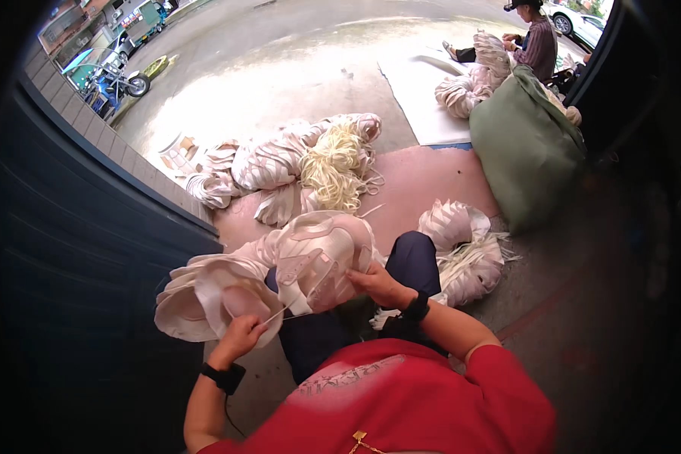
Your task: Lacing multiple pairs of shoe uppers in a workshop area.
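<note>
A person in a red shirt sits on the ground, working a long bundle of pale pink and white strap-like pieces (280, 276) laid across the lap, in dark blue trousers. The left hand (238, 338) sits below the bundle's lower left end, its grip closed in a narrow pinch on a thin pale cord (278, 312) that runs up and to the right into the bundle. The right hand (378, 286) rests against the bundle's right side, fingers curled onto the edge of the pieces there; how firmly that grip holds them cannot be told. Both wrists carry black bands. The bundle lies between the two hands, its bulk above and to the left of the right hand and reaching out past the left knee.

On the pink mat (424, 185) ahead lie more heaps of the same pale pieces (268, 163), with a tangle of cream-yellow cord (334, 166) on top. A smaller pile (461, 253) lies just beside the right leg. A large green sack (526, 147) stands to the right. Farther off, another person (536, 41) sits on a white sheet with similar bundles. A blue scooter (112, 83) is parked at upper left on the concrete yard.
</note>
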Tool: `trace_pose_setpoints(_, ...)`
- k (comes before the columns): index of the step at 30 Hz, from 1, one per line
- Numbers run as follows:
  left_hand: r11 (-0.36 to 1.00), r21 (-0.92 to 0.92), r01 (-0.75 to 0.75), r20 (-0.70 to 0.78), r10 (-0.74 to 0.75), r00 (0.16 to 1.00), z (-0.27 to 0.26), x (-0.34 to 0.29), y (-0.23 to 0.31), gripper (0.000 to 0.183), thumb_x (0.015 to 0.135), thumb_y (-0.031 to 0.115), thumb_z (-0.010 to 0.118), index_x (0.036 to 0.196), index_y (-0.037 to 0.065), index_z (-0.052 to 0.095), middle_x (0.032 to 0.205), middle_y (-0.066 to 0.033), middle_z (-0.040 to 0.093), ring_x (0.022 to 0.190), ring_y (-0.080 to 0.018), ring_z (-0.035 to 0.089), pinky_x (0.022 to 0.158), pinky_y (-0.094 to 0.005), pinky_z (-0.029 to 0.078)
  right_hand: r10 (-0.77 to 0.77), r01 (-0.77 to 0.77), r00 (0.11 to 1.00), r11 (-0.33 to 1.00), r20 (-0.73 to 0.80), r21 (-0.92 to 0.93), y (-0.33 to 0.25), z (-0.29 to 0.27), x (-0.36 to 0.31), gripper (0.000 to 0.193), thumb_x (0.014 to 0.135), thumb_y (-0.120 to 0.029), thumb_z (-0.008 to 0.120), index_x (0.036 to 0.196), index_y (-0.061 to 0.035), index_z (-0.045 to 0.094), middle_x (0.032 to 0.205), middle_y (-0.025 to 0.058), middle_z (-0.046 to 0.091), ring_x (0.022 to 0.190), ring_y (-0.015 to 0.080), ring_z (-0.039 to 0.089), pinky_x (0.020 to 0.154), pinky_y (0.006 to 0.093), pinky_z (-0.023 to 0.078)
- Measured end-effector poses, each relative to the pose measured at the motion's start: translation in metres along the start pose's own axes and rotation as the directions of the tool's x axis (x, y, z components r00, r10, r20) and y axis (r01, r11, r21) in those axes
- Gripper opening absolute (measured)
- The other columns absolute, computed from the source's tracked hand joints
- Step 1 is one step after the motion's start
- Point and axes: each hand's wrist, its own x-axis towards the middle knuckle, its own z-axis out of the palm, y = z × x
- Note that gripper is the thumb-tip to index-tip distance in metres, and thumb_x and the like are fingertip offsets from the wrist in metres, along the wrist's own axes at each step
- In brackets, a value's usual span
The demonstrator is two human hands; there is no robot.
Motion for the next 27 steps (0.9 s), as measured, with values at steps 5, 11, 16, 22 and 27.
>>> trace_pose_setpoints(5,0.999,0.024,-0.029,-0.104,0.031,0.994,0.056,0.007,-0.005,0.019,0.079,0.014,0.054,0.069,-0.001,0.053,0.065,-0.0202,0.052,0.064,-0.0358,0.052,0.059,-0.0398,0.041,0.135,-0.133,0.99,0.99,-0.043,0.039,0.036,-0.052,0.008,0.027,0.086,-0.019,0.051,0.106,-0.0009,0.051,0.093,0.0067,0.059,0.079,0.0184,0.06,0.07,0.0346,0.051)
trace_pose_setpoints(11,0.982,-0.118,0.146,-0.125,-0.161,0.979,0.07,0.026,0.016,0.022,0.078,0.017,0.057,0.067,-0.002,0.052,0.067,-0.0191,0.056,0.064,-0.0348,0.055,0.057,-0.0391,0.043,0.134,-0.133,0.991,0.988,-0.004,0.083,0.04,-0.068,-0.006,0.028,0.086,-0.019,0.051,0.109,-0.0025,0.05,0.097,0.0069,0.059,0.085,0.0204,0.06,0.072,0.0388,0.051)
trace_pose_setpoints(16,0.978,0.12,-0.169,-0.176,0.188,0.966,0.103,0.051,0.022,0.025,0.079,0.021,0.057,0.089,-0.001,0.049,0.065,-0.0201,0.056,0.064,-0.0341,0.058,0.058,-0.0412,0.044,0.116,-0.119,0.991,0.992,0.062,0.033,0.028,-0.075,-0.014,0.03,0.085,-0.017,0.052,0.111,-0.0019,0.049,0.098,0.0071,0.059,0.086,0.0203,0.059,0.072,0.0389,0.051)
trace_pose_setpoints(22,0.982,-0.028,0.188,-0.054,-0.19,0.98,0.088,0.092,0.06,0.053,0.074,0.031,0.061,0.108,-0.004,0.041,0.083,-0.0273,0.058,0.081,-0.0401,0.057,0.07,-0.0446,0.045,0.195,-0.194,0.979,0.981,0.059,-0.02,0.019,-0.087,-0.001,0.031,0.084,-0.018,0.054,0.11,-0.0014,0.051,0.099,0.0073,0.059,0.087,0.0194,0.059,0.075,0.0367,0.05)
trace_pose_setpoints(27,0.951,-0.015,0.309,0.06,-0.307,0.95,0.101,0.122,0.067,0.039,0.077,0.024,0.053,0.096,-0.009,0.044,0.081,-0.0267,0.059,0.071,-0.0352,0.061,0.066,-0.0414,0.049,0.286,-0.272,0.957,0.941,0.042,-0.199,-0.006,-0.103,0.019,0.028,0.083,-0.018,0.056,0.107,-0.0027,0.054,0.093,0.0063,0.06,0.079,0.0148,0.059,0.072,0.0303,0.049)
